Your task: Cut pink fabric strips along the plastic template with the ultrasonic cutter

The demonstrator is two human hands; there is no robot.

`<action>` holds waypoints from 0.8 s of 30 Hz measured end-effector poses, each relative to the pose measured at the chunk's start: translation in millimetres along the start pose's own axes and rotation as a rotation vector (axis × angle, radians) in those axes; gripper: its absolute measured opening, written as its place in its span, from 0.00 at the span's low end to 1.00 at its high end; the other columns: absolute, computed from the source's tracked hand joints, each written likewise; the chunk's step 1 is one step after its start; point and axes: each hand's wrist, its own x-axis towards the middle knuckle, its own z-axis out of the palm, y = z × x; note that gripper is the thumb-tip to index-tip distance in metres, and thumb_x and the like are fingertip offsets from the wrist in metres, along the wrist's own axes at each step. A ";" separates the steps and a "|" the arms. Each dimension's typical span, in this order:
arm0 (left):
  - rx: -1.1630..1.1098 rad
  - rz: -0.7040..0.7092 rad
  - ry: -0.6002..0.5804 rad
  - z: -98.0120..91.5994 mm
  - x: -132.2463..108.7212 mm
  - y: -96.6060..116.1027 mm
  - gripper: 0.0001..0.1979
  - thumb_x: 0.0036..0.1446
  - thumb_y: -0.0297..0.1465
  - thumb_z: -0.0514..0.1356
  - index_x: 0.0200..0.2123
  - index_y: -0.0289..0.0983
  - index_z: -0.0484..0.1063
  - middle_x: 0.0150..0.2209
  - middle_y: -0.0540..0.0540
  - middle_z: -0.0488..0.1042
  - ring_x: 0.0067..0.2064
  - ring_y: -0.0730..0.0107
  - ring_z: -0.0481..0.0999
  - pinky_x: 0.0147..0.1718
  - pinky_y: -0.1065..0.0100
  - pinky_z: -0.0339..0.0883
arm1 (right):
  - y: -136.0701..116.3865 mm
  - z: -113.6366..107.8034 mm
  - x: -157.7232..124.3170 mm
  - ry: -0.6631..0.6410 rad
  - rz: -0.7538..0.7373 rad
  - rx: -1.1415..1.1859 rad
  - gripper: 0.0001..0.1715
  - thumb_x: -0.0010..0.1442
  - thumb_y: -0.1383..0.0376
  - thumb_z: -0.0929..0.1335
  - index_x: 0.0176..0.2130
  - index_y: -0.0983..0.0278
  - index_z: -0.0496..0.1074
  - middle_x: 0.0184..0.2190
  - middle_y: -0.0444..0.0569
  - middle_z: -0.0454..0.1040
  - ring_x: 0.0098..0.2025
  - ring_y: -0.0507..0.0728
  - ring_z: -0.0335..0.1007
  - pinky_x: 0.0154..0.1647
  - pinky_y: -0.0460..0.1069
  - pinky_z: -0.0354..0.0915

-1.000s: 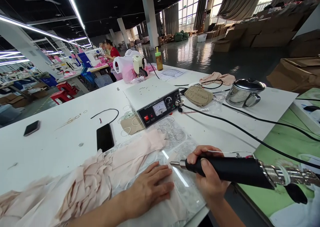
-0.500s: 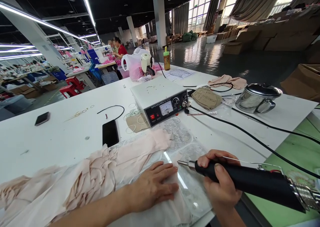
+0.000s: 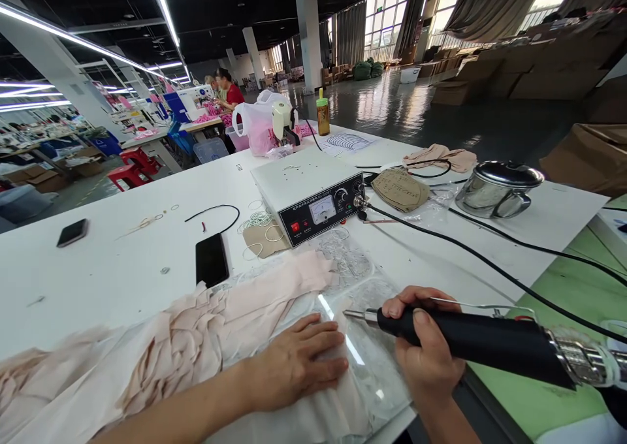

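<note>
My left hand [image 3: 306,359] lies flat with its fingers stretched out, pressing on pale pink fabric [image 3: 277,290]. That fabric rests in layers over a clear plastic sheet or board [image 3: 379,365]. In my right hand [image 3: 426,346] is a handheld ultrasonic tool [image 3: 470,339] with a thick black handle and a slim metal tip. The tool is nearly level, its tip just right of my left fingertips and close to the fabric's edge. Whether the tip touches the fabric I cannot tell. More crumpled pink fabric [image 3: 166,346] is bunched to the left of my hands.
Behind the fabric stands a control box [image 3: 318,202] with a dial, a red switch and a cable [image 3: 470,261] running right. Two phones [image 3: 212,260], scissors [image 3: 147,222], cardboard patterns [image 3: 400,189] and a lidded steel mug [image 3: 499,189] lie about the white table. People sew farther off.
The view has shifted slightly. The rear end of the tool is tilted a little higher, while its tip stays beside my left fingertips. My left hand stays flat on the fabric.
</note>
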 end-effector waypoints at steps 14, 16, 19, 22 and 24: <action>-0.013 -0.001 -0.027 2.9 -0.4 -1.1 0.11 0.71 0.36 0.52 0.47 0.39 0.71 0.52 0.45 0.73 0.59 0.63 0.67 0.63 0.60 0.46 | -19.8 -11.8 -5.1 -0.052 0.057 0.177 0.06 0.50 0.68 0.66 0.33 0.62 0.69 0.25 0.43 0.67 0.21 0.51 0.64 0.21 0.49 0.65; -0.013 -0.003 -0.028 2.4 0.2 -0.8 0.10 0.70 0.35 0.52 0.46 0.39 0.71 0.51 0.45 0.73 0.59 0.63 0.67 0.63 0.60 0.46 | -20.4 -10.3 -5.1 -0.065 0.056 0.172 0.05 0.51 0.68 0.66 0.33 0.62 0.68 0.25 0.43 0.67 0.21 0.51 0.64 0.21 0.49 0.65; -0.012 -0.004 -0.027 2.1 0.4 -0.7 0.10 0.70 0.35 0.53 0.47 0.39 0.71 0.51 0.45 0.73 0.59 0.63 0.66 0.63 0.60 0.46 | -19.1 -6.7 -5.1 -0.079 0.046 0.166 0.05 0.51 0.67 0.66 0.33 0.62 0.69 0.25 0.43 0.67 0.21 0.51 0.64 0.21 0.49 0.65; -0.014 -0.001 -0.030 2.8 -0.3 -1.2 0.10 0.70 0.35 0.53 0.47 0.39 0.71 0.52 0.45 0.72 0.60 0.63 0.66 0.63 0.59 0.46 | -17.8 -4.5 -5.0 -0.086 0.048 0.160 0.05 0.51 0.67 0.66 0.33 0.62 0.69 0.25 0.43 0.67 0.21 0.51 0.64 0.21 0.49 0.65; -0.017 -0.001 -0.029 3.5 -1.0 -1.6 0.10 0.70 0.35 0.53 0.48 0.39 0.71 0.52 0.45 0.72 0.60 0.63 0.66 0.63 0.59 0.45 | -17.5 -4.4 -5.2 -0.087 0.048 0.154 0.05 0.52 0.66 0.66 0.33 0.62 0.68 0.26 0.43 0.66 0.21 0.51 0.64 0.21 0.49 0.65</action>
